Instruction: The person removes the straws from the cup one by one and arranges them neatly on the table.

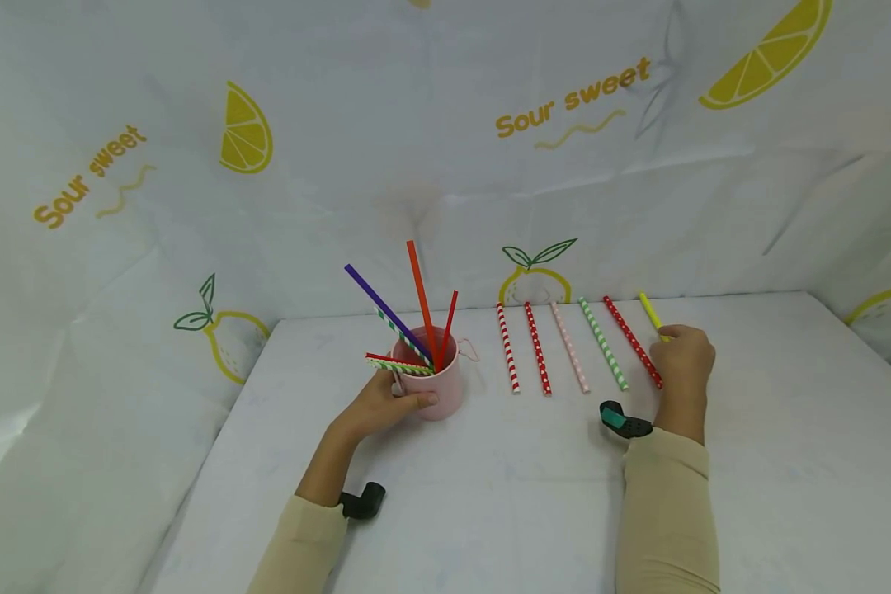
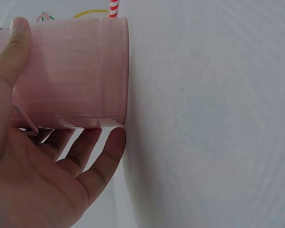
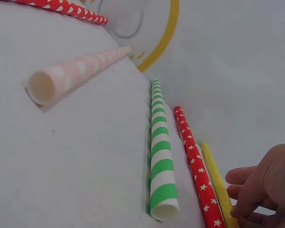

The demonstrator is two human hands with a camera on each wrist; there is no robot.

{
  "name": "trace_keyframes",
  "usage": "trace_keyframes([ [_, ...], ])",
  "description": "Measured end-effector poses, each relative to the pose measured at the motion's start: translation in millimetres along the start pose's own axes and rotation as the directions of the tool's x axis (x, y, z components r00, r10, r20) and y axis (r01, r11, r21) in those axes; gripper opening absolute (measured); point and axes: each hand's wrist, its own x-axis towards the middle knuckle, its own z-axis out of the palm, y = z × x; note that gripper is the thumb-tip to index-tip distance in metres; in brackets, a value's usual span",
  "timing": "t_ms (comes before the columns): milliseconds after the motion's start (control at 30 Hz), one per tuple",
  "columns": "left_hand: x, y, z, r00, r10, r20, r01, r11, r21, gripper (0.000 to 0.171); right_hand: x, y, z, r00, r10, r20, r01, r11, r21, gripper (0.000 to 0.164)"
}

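Observation:
My left hand (image 1: 389, 406) grips a small pink pail (image 1: 445, 396) from its left side. In the left wrist view the thumb lies on one side of the pail and the fingers curve round the other. A purple straw (image 1: 381, 299), an orange straw (image 1: 420, 290), a red straw (image 1: 449, 326) and striped and dotted paper straws stick out of it. At the right end of a row of straws, my right hand (image 1: 683, 356) pinches a yellow straw (image 1: 649, 310) near its close end; that end is partly hidden by the fingers.
Left of the yellow straw lie a red star straw (image 1: 627, 334), a green-striped straw (image 1: 603, 342), a pink dotted straw (image 1: 569, 345), a red dotted straw (image 1: 538, 348) and a red-striped straw (image 1: 508, 346). A lemon-print white sheet (image 1: 356, 165) hangs behind the white table (image 1: 505, 495).

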Motion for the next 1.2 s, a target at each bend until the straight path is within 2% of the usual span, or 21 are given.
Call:
trace_keyframes([
  [633, -1.7, 1.9, 0.2, 1.0, 0.005, 0.007, -0.005, 1.0, 0.003, 0.074, 5.6, 10.3, -1.8, 0.999, -0.048, -0.016, 0.048, 0.999, 0.015, 0.045],
  [767, -2.3, 3.1, -0.2, 1.0, -0.011, 0.004, 0.011, 1.0, 0.004, 0.075, 6.0, 10.9, -2.4, 0.998, -0.055, -0.031, 0.055, 0.998, 0.012, 0.046],
  [1200, -3.6, 5.7, 0.8, 1.0, -0.008, 0.0, 0.008, 1.0, 0.002, 0.076, 5.2, 9.8, -3.5, 0.998, -0.031, -0.049, 0.034, 0.997, 0.064, 0.047],
])
